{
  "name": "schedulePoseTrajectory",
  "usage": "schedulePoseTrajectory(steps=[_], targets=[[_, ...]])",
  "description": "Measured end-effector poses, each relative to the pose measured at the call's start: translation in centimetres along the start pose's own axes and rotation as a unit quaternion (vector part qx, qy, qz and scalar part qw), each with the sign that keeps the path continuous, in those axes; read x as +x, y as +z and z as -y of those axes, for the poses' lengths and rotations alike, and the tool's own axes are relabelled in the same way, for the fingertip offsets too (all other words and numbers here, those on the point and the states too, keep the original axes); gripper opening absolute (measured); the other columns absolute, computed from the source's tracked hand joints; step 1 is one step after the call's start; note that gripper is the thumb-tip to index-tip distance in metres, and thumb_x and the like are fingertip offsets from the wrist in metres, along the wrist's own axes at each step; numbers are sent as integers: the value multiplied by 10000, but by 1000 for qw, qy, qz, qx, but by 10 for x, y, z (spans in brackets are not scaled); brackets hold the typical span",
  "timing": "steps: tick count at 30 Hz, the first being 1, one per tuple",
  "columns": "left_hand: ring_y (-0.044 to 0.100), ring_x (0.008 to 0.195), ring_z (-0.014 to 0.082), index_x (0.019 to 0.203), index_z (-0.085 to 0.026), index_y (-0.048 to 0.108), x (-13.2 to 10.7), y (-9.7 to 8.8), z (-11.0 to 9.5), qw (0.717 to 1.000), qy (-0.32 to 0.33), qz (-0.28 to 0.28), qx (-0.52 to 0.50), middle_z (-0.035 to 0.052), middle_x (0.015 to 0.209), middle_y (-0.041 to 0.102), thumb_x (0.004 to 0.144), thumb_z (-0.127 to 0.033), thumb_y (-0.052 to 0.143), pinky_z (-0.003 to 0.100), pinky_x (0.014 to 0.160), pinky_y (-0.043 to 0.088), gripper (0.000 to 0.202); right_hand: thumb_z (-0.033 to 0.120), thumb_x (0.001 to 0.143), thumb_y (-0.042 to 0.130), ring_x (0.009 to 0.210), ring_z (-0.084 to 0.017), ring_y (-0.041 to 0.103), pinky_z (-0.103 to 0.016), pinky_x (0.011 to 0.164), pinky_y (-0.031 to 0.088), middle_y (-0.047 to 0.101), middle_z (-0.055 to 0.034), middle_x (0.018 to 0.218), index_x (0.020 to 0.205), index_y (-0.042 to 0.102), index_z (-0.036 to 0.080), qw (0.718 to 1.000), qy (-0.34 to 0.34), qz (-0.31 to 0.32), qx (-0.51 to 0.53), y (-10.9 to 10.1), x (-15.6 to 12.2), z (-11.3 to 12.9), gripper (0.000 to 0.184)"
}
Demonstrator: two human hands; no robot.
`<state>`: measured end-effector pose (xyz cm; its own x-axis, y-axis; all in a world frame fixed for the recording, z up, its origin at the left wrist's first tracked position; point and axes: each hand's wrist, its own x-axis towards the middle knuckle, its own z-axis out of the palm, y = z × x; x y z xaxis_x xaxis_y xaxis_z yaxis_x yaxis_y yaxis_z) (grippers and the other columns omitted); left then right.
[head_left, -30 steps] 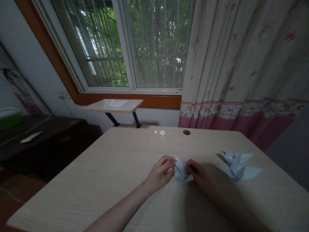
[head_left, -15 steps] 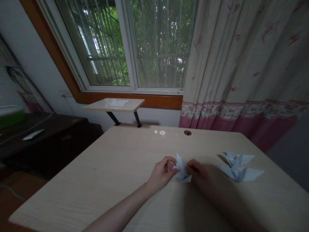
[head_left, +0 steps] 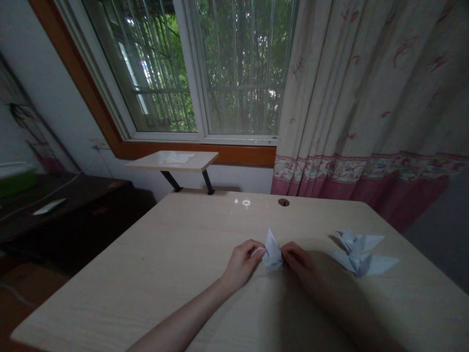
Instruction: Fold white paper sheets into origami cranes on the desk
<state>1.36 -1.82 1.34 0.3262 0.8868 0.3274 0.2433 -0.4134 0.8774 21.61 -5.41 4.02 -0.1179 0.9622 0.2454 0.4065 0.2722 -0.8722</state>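
No writing or number can be read; the folded paper (head_left: 273, 254) seems blank in dim light.

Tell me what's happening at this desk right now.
A person has both hands on a small folded white paper near the middle of the wooden desk. The left hand pinches its left side and the right hand pinches its right side, with one point of the paper sticking up between them. More folded paper shapes lie on the desk to the right, untouched.

Folded sheet (head_left: 273, 254) on table (head_left: 164, 264); paper figures (head_left: 361, 256) rightward.
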Motion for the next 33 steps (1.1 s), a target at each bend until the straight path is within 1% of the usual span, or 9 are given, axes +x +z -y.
schedulePoseTrajectory(steps=[4, 9, 12, 18, 21, 25, 28, 30, 33], targets=[[608, 798, 182, 837, -162, 665, -1, 0, -4, 1000, 25, 0, 5, 50, 829, 666, 917, -390, 552, 255, 731, 444, 267, 337, 825, 484, 739, -212, 602, -305, 694, 477, 620, -10, 713, 715, 597, 254, 1000, -10, 13, -16, 2, 0, 6, 179], [610, 771, 180, 816, -167, 658, -2, 0, 1, 997, 50, -19, 51, 47, 790, 654, 939, -400, 512, 260, 710, 446, 301, 281, 810, 476, 719, -186, 586, -292, 678, 476, 609, -14, 748, 795, 589, 234, 998, -53, 15, 1, 9, -3, -6, 124], [621, 747, 178, 783, -173, 670, -2, 0, 1, 996, 46, -31, 64, 41, 765, 666, 922, -396, 540, 254, 694, 452, 293, 263, 822, 468, 715, -176, 575, -288, 678, 471, 604, -15, 765, 800, 586, 229, 997, -75, 21, 15, 10, -3, -13, 124], [647, 690, 168, 725, -190, 712, -3, -1, -3, 996, 41, -42, 65, 31, 725, 704, 874, -336, 623, 242, 658, 466, 227, 285, 835, 467, 768, -197, 589, -316, 723, 484, 619, -26, 808, 825, 617, 237, 998, -64, 8, 21, 11, -2, -19, 158], [654, 674, 170, 731, -196, 737, -3, 0, -2, 994, 63, -46, 71, 41, 715, 712, 871, -370, 638, 243, 636, 482, 245, 294, 858, 461, 777, -196, 582, -319, 737, 482, 608, -29, 815, 814, 607, 231, 997, -75, 5, 36, 14, 0, -27, 165], [679, 693, 177, 783, -213, 764, -3, 0, 1, 991, 113, -34, 60, 50, 752, 745, 886, -401, 630, 263, 667, 517, 253, 311, 887, 465, 786, -189, 577, -315, 740, 473, 595, -26, 809, 829, 607, 220, 996, -81, 11, 47, 17, 4, -34, 178], [694, 693, 175, 835, -237, 770, -3, 0, 1, 987, 144, -20, 72, 39, 796, 763, 897, -400, 619, 274, 679, 532, 230, 348, 907, 459, 795, -188, 585, -312, 730, 474, 601, -39, 840, 854, 634, 220, 995, -88, -9, 40, 17, 6, -35, 224], [699, 700, 173, 876, -251, 767, -4, 0, 0, 983, 164, -9, 87, 36, 828, 767, 915, -395, 593, 279, 687, 539, 229, 380, 895, 478, 812, -194, 592, -319, 728, 480, 609, -60, 911, 897, 657, 222, 995, -87, -43, 36, 18, 7, -38, 239], [703, 711, 169, 918, -254, 761, -4, 0, 0, 976, 194, 15, 102, 43, 844, 767, 946, -388, 541, 281, 707, 543, 259, 411, 842, 550, 809, -197, 605, -332, 726, 498, 616, -75, 1026, 1060, 639, 233, 992, -45, -101, 60, 22, 8, -47, 296]])
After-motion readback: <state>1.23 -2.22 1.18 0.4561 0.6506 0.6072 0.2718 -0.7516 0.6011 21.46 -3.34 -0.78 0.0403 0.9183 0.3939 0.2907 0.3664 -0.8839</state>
